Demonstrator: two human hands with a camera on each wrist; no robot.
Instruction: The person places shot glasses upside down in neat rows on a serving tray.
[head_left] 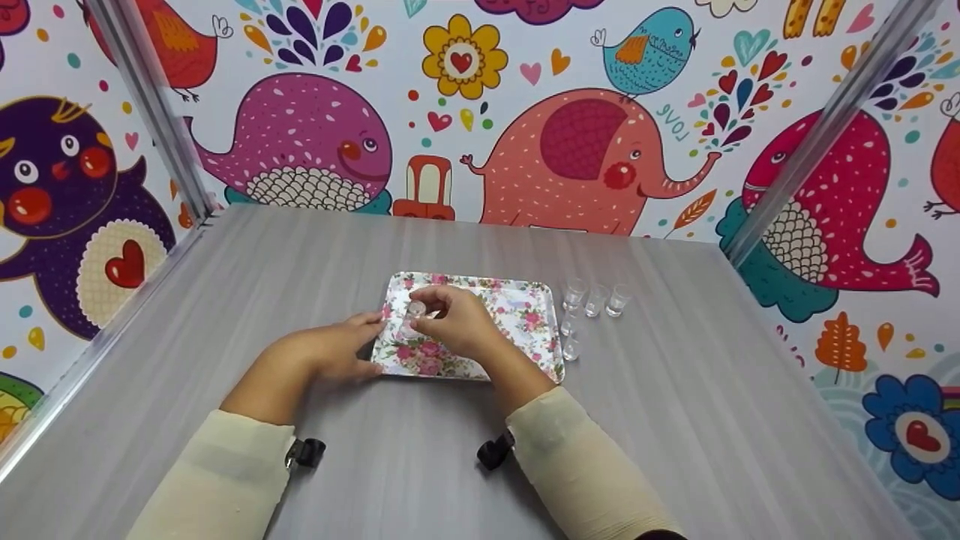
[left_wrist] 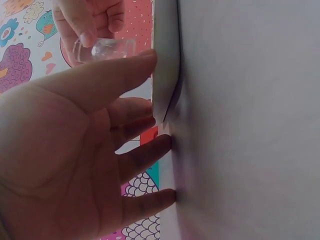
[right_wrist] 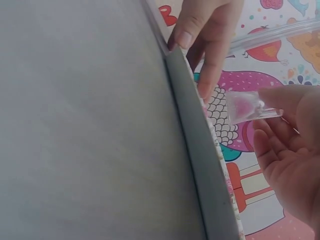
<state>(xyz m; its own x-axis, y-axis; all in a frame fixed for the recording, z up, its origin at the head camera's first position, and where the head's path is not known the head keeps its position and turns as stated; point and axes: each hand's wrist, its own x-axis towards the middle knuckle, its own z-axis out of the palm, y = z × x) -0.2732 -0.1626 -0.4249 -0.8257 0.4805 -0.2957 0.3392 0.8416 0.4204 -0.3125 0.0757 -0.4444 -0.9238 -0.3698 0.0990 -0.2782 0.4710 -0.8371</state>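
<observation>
Passage over near tabletop (head_left: pixel 405 465), glasses (head_left: pixel 592 303) beside tray (head_left: pixel 525 337) on right, left hand (head_left: pixel 337 349) blocking left edge

Under the right hand (head_left: pixel 457 322) and beside the left hand (head_left: pixel 337 351), it's a rectangular white tray (head_left: pixel 517 352) blooming with pink roses and green leaves! In the right hand, a small flared cup (right_wrist: pixel 243 107), colourless, see-through; five little clear cups (head_left: pixel 618 301) to its right. Below both hands, a flat grey table (head_left: pixel 405 465), softly streaked; beyond them, a purple whale (head_left: pixel 315 124) speckled white.
</observation>
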